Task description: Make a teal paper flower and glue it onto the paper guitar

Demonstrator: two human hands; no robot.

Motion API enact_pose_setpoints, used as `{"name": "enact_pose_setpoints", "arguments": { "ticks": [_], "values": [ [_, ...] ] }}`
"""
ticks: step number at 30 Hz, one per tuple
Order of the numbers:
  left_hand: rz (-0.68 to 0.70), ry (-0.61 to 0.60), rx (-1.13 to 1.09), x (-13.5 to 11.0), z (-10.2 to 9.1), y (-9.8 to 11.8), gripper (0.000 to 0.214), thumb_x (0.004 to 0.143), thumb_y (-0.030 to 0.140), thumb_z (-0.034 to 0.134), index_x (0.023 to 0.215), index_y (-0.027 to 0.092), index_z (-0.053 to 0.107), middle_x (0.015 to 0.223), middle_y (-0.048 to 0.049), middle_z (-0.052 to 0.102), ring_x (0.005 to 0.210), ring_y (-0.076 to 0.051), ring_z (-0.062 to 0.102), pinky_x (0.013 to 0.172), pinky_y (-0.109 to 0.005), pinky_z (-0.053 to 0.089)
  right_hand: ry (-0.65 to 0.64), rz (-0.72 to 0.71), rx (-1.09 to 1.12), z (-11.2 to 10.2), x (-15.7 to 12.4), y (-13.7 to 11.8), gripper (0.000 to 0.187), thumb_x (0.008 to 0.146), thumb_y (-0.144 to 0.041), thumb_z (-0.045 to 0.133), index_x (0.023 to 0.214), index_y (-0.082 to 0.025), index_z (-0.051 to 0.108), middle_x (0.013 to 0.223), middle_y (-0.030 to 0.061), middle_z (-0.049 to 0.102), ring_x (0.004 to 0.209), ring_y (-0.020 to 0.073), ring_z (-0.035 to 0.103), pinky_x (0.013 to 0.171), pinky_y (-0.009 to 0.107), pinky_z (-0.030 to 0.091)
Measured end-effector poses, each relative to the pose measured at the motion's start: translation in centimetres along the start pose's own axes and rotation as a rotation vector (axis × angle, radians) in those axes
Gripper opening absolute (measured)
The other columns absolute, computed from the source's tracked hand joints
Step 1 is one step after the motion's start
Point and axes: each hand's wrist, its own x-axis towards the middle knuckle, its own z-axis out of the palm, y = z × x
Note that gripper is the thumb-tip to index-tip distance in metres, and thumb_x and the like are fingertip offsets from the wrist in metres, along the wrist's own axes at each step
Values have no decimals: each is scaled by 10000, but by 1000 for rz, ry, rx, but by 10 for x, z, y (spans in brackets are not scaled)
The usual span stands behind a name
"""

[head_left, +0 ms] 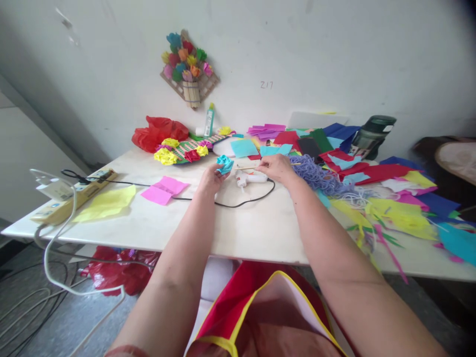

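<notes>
My left hand [212, 179] is closed round a crumpled blue paper flower [225, 164], held just above the table. Between the fingers of my right hand [275, 167] is a thin wooden stick [245, 168], its free end pointing left toward the flower but apart from it. Under the stick lies a white glue gun [250, 179], its black cord looping to the left across the table. Behind my left hand rests a patterned panel [188, 148] decorated with yellow, red and purple paper flowers.
A power strip [74, 196], yellow paper [107, 203] and pink paper [164, 190] lie at left. Purple yarn [316, 173], many coloured paper sheets [403, 218] and a dark bottle [374, 138] fill the right. A glue tube [209, 121] stands by the wall.
</notes>
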Motion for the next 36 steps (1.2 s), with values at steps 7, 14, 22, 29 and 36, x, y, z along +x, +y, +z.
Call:
{"name": "enact_pose_setpoints", "arguments": {
  "ticks": [7,14,22,29,36],
  "values": [
    [-29,14,-88,-4,3,1,272,689,57,539,941,134,605,824,-88,694,922,-208,668,795,-285,541,4,-7,-12,2,-1,-4,191,781,-373,623,775,-210,723,792,37,726,764,179,632,641,252,380],
    [-63,25,-114,-5,3,2,284,722,62,534,989,135,598,777,-69,691,780,-176,684,723,-261,555,10,-5,14,1,-1,-8,166,783,-339,622,774,-206,721,814,37,731,777,182,637,627,258,369],
    [-64,18,-123,-5,3,2,247,724,50,529,950,120,603,730,-56,680,658,-151,668,686,-251,560,14,-11,5,4,0,-9,173,780,-354,634,784,-204,721,808,41,733,775,188,640,625,266,362],
    [-71,19,-117,-6,4,2,240,719,40,532,937,115,599,707,-55,673,611,-140,654,667,-241,561,6,-14,-7,3,-1,-13,171,791,-347,620,798,-212,725,820,37,733,785,191,638,620,270,358],
    [-81,23,-108,-4,4,2,288,719,51,537,989,133,594,728,-56,677,684,-164,678,669,-248,563,8,-13,-1,3,-1,-14,174,791,-347,625,808,-206,725,820,41,734,790,189,640,622,267,359]
  ]
}}
